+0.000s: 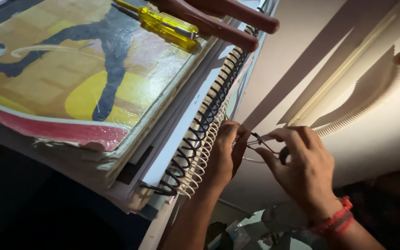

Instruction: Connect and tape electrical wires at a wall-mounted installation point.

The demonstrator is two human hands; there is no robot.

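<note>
Beside spiral-bound books (200,134), thin wires (260,141) between left hand (225,155) and right hand (302,171)

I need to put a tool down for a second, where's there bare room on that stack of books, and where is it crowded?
The worn book cover is bare left of the yellow screwdriver and the red-handled pliers. It is crowded by the spiral bindings, where the left hand and right hand pinch thin wires against the wall.
</note>
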